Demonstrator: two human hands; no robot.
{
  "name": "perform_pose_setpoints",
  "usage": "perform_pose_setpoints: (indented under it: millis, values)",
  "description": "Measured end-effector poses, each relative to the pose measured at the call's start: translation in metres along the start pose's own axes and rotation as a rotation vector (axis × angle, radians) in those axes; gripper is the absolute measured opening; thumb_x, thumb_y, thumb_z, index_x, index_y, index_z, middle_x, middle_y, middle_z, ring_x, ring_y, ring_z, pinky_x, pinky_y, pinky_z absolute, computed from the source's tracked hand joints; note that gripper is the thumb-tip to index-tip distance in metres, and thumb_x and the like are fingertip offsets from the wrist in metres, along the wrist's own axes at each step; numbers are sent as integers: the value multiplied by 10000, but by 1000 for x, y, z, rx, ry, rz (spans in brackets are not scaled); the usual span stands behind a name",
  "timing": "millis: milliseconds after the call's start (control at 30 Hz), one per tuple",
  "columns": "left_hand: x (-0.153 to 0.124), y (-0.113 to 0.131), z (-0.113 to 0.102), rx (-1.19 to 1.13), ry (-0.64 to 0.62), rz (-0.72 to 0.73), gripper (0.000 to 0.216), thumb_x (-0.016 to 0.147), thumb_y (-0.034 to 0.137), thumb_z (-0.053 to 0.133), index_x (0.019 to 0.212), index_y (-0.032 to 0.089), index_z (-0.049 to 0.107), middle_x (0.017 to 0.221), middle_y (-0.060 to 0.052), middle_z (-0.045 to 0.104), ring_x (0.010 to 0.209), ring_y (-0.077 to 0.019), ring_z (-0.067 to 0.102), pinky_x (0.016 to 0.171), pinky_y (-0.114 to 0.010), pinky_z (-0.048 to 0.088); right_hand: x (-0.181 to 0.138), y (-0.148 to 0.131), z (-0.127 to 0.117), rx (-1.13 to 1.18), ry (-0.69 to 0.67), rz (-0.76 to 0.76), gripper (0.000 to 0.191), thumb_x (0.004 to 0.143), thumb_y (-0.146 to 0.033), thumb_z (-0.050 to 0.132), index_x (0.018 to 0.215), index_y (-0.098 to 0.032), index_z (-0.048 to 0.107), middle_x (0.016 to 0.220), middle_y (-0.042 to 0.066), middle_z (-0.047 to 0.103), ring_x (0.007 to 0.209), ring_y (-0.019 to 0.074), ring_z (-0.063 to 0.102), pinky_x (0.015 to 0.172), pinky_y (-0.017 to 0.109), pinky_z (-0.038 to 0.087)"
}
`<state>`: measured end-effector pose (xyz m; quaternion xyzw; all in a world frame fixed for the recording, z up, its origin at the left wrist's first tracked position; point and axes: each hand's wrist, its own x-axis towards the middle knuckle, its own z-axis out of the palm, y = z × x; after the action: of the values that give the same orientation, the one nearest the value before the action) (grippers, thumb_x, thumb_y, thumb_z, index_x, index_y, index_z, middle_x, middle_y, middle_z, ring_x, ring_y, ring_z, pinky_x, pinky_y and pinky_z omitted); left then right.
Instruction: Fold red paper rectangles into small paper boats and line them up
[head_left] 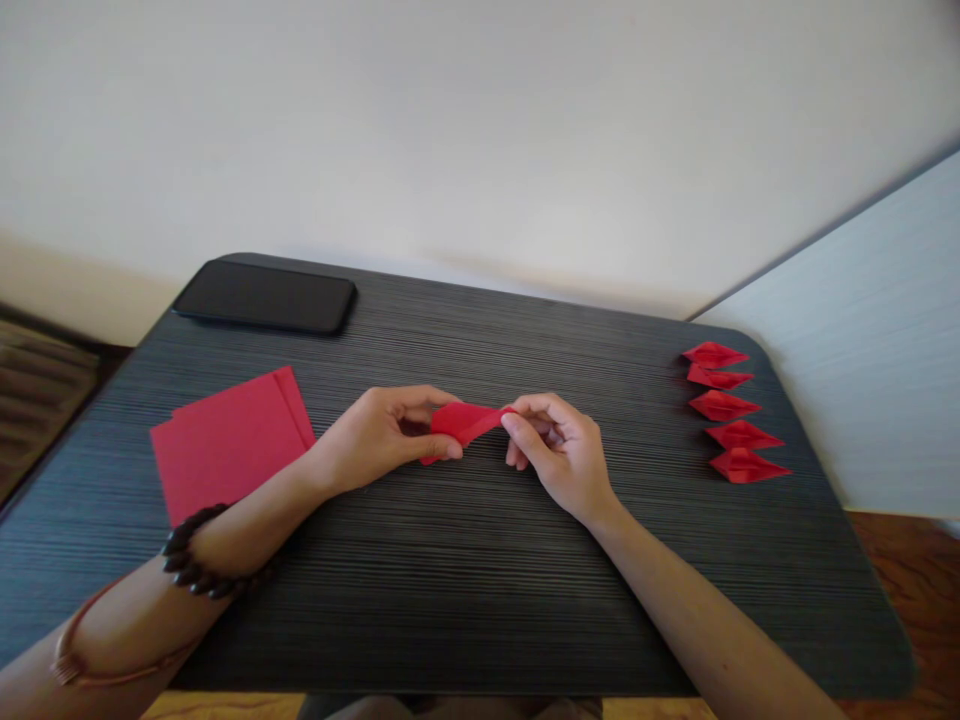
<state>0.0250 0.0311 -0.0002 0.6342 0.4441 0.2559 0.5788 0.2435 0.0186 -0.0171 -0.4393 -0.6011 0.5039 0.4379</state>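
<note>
A partly folded piece of red paper [471, 420] is held just above the middle of the dark table [450, 580]. My left hand [394, 437] grips its wider left end, thumb in front and fingers behind. At the narrow right tip, my right hand [559, 445] pinches the paper between thumb and forefinger, its other fingers curled. Part of the paper's left end is hidden behind my left fingers.
A stack of red paper sheets [225, 435] lies beside my left forearm. Toward the back left rests a black phone [266, 295]. Several folded red paper shapes [724, 405] form a column near the right edge. A pale wall [480, 150] stands behind the table.
</note>
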Motion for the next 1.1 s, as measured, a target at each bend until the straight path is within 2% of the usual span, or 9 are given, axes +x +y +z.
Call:
perform_pose_setpoints:
  millis: [133,267,533,800,933,1100]
  values:
    - [0,1,1,-6,-16,0,421,696,358,748,1059,185,621,816,-22,720,673,-149,653,608,-240,529,1,-1,1,8,-3,-15,152,824,-316,634,902,-192,592,570,-50,605,458,81,571,449,199,476]
    - [-2,8,8,61,-51,-8,357,759,393,685,1059,203,644,888,-24,720,770,-168,664,661,-244,525,1,-3,2,-33,-67,-43,136,810,-296,652,895,-196,617,617,-35,636,476,80,584,472,203,486]
    - [-4,10,15,183,41,16,294,759,443,666,896,184,689,747,2,687,676,-148,619,584,-216,470,0,-4,1,-64,-76,-66,134,797,-283,665,901,-208,625,622,-37,625,499,85,581,487,212,499]
    - [-3,11,15,182,91,34,307,730,435,700,885,171,672,766,-2,664,672,-137,588,584,-218,464,0,-1,3,-69,48,-112,98,790,-267,675,852,-215,621,742,-6,674,537,94,588,502,232,504]
    - [-3,8,13,152,36,-32,282,735,429,698,860,177,675,728,8,660,668,-137,596,596,-223,464,0,-3,3,-157,23,-150,87,791,-270,669,842,-217,624,767,-1,689,529,92,581,518,240,497]
    - [-3,7,13,14,-51,-72,267,714,390,728,847,169,660,751,3,675,698,-145,623,630,-235,487,0,-5,2,-201,6,-171,94,789,-284,674,847,-220,638,701,-16,676,526,93,584,544,242,497]
